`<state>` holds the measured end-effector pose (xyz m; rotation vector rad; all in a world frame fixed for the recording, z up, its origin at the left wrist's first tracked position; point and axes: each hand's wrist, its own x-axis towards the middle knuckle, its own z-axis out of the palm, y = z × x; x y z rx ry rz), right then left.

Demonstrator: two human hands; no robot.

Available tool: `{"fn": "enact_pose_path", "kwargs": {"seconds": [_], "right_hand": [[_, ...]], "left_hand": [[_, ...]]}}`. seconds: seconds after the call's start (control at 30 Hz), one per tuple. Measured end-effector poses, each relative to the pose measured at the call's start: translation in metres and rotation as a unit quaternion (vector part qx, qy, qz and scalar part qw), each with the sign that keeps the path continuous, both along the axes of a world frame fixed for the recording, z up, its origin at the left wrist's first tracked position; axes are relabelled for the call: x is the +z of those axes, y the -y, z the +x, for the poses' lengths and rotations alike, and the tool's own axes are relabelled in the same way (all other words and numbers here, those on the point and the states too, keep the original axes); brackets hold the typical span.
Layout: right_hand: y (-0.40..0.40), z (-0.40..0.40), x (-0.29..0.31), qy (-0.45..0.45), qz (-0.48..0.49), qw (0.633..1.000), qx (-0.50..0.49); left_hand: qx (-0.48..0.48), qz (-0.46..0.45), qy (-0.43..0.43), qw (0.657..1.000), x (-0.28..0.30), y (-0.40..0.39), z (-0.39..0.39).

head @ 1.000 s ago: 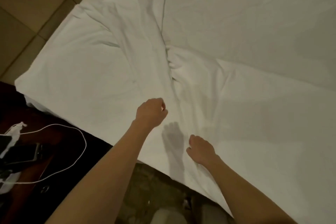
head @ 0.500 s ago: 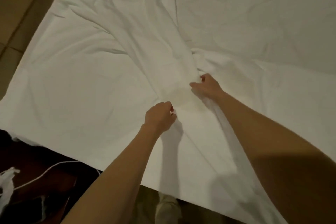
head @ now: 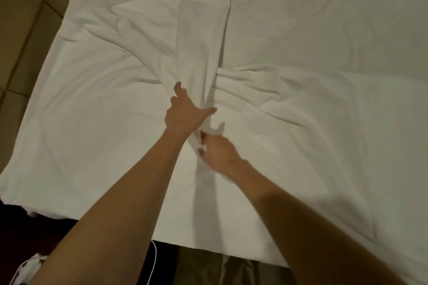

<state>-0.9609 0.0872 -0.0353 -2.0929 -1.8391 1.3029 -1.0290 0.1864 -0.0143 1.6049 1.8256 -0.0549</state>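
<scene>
A large white cloth (head: 301, 122) lies spread over the bed. A long folded band (head: 203, 30) of it runs from the far middle down to my hands, where the fabric bunches into creases. My left hand (head: 185, 114) lies on the near end of that band, index finger and thumb stretched out, the fold rising between them. Just below it, my right hand (head: 217, 152) pinches the gathered end of the band with curled fingers. Both forearms reach in from the bottom edge.
Beige floor tiles (head: 23, 18) show along the left of the bed. At the near left is a dark surface (head: 34, 233) with a white cable (head: 154, 254) and a white crumpled item (head: 27, 266). The bed's near edge (head: 208, 247) crosses the bottom.
My left hand has opened from a fist and moved up onto the band. My right hand has drawn back from the far bunch to just below the left hand. The band now stands straighter.
</scene>
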Motion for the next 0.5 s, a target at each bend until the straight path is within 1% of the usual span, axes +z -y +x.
{"fn": "enact_pose_path", "kwargs": {"seconds": [0.07, 0.1, 0.17, 0.23, 0.3, 0.37, 0.43, 0.47, 0.5], "right_hand": [[0.015, -0.022, -0.004, 0.001, -0.041, 0.999, 0.026], [0.021, -0.030, -0.007, -0.001, -0.060, 0.997, 0.040], [0.033, -0.040, -0.015, -0.010, -0.075, 0.995, 0.070], [0.047, -0.038, -0.023, -0.020, -0.067, 0.994, 0.088], [0.068, -0.027, -0.032, 0.018, -0.044, 0.997, 0.067], [0.090, -0.008, -0.042, 0.070, -0.032, 0.996, 0.045], [0.109, 0.013, -0.049, 0.098, -0.074, 0.992, 0.037], [0.116, 0.021, -0.050, 0.104, -0.103, 0.989, 0.034], [0.122, 0.027, -0.052, 0.108, -0.126, 0.986, 0.034]], "left_hand": [[-0.070, 0.003, -0.101, 0.992, -0.005, 0.010, -0.009], [-0.088, 0.005, -0.135, 0.987, -0.010, 0.015, -0.018], [-0.092, 0.006, -0.162, 0.982, -0.025, 0.026, -0.043], [-0.053, -0.005, -0.151, 0.987, -0.039, 0.033, -0.068], [0.013, -0.010, -0.113, 0.993, -0.046, 0.037, -0.087], [0.053, -0.012, -0.098, 0.994, -0.046, 0.044, -0.095], [0.098, -0.023, -0.083, 0.991, -0.046, 0.055, -0.096], [0.136, -0.044, -0.058, 0.988, -0.045, 0.063, -0.093], [0.187, -0.069, -0.014, 0.980, -0.047, 0.073, -0.090]]}}
